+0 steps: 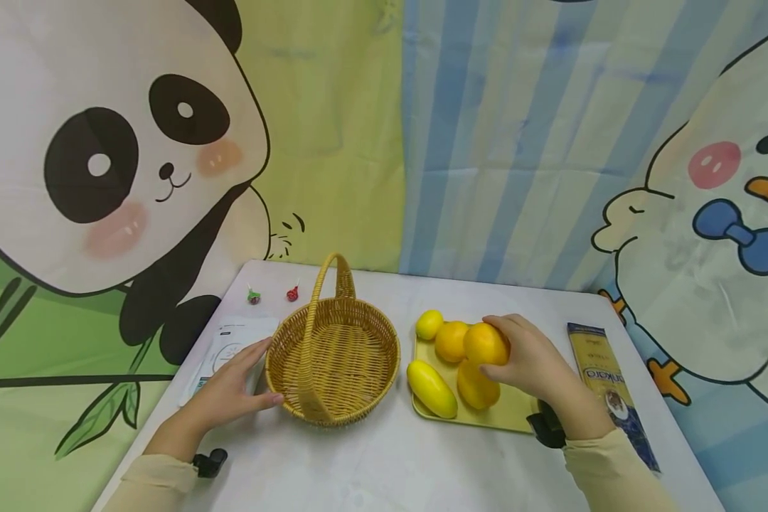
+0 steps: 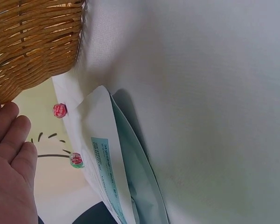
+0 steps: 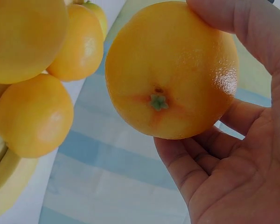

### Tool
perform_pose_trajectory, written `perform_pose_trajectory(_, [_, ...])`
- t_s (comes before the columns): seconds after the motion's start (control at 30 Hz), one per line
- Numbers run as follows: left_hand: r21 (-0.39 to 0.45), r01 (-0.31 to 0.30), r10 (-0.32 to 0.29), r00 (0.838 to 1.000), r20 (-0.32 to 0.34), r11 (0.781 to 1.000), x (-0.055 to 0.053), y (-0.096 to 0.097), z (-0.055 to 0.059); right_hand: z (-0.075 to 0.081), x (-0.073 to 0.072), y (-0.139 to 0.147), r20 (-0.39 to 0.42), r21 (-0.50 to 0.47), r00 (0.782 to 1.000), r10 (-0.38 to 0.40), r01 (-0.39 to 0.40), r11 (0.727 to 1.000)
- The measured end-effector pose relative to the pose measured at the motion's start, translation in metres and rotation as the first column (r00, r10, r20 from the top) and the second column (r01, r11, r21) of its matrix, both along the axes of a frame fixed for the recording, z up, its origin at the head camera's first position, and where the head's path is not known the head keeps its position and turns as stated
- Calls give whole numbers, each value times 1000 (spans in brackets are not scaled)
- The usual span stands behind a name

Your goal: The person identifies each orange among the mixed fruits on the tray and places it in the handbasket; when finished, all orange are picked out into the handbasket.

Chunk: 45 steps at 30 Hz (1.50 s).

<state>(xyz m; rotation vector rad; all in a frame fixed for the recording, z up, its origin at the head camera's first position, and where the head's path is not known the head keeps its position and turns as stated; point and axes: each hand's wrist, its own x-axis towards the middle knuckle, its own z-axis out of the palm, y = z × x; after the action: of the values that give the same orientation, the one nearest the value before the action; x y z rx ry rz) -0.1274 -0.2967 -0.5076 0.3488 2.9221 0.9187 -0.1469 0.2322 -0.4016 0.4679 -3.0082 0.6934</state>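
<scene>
glossy smooth-skinned orange (image 3: 170, 65), rough woven wicker basket (image 1: 355, 359), matt cloth table cover (image 1: 416, 466), creased fabric backdrop (image 1: 333, 142)

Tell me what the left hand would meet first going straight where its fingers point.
Likely the wicker basket; the left hand is close beside it, though whether they touch is unclear.

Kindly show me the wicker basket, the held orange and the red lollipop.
Wicker basket (image 1: 353, 359), head view: inner floor.
Held orange (image 3: 171, 70), right wrist view: peel's middle.
Red lollipop (image 1: 292, 294), head view: round end.

The left wrist view crops the basket (image 2: 37, 42) and packet (image 2: 119, 158), whose print (image 2: 108, 172) seems illegible.
</scene>
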Motion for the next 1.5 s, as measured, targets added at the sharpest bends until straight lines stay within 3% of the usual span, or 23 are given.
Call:
perform_pose_trajectory(0.57, [-3, 11, -12, 1000, -24, 1000, 0, -1, -3, 14, -12, -21, 2, 9, 999, 46, -46, 999])
perform_pose_trajectory(1.07, [3, 17, -17, 999, -33, 1000, 0, -1, -5, 14, -18, -37, -30, -5, 995, 97, -97, 995])
perform_pose_trajectory(1.5, [1, 7, -7, 1000, -16, 1000, 0, -1, -3, 20, -24, -58, -4, -2, 991, 130, -130, 991])
